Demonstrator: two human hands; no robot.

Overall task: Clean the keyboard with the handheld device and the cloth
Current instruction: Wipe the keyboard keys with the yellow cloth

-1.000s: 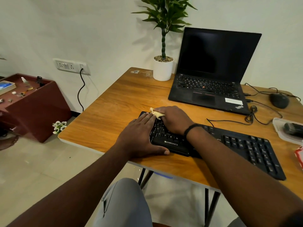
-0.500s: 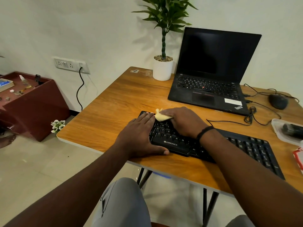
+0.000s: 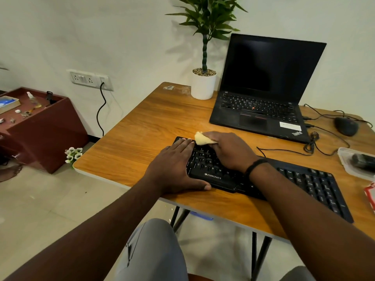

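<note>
Cloth meets keyboard on a wooden desk

Right hand (image 3: 229,151) pinches a yellow cloth (image 3: 203,139) at the black keyboard (image 3: 263,179)'s far edge; left hand (image 3: 174,165) lies flat, fingers straight, on its left end.

The table (image 3: 142,138) is warm wood grain with a soft sheen; the keyboard (image 3: 213,171) matt black plastic; the cloth (image 3: 202,139) soft, pale yellow, fuzzy.

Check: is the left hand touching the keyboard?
Touching. The head view shows the left hand lying flat over the left end of the keyboard, thumb along its front edge.
</note>
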